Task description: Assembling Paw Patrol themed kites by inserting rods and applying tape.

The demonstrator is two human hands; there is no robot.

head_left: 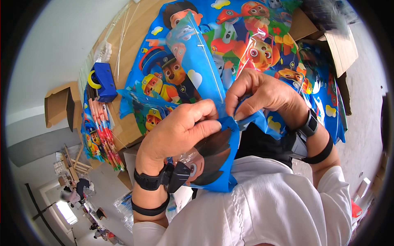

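A thin blue plastic sheet [197,53] with colourful cartoon dogs, shaped like a kite, spreads over the wooden table [123,45]. A narrow triangular blue flap [201,67] stands up along its middle. My left hand [180,129] is closed, thumb and fingers pinching the sheet's gathered blue edge. Close beside it on the right, my right hand [266,98] pinches the same edge, its fingertips almost meeting the left ones. Below the hands, part of the sheet hangs against my white shirt. Whatever lies between the fingertips is too small to tell.
A blue tape dispenser [106,82] with a yellow roll stands at the left, beside thin white rods [123,33] and a bundle of red and pink printed rolls [102,131]. Open cardboard boxes [61,102] flank the table. Other people are far off at lower left.
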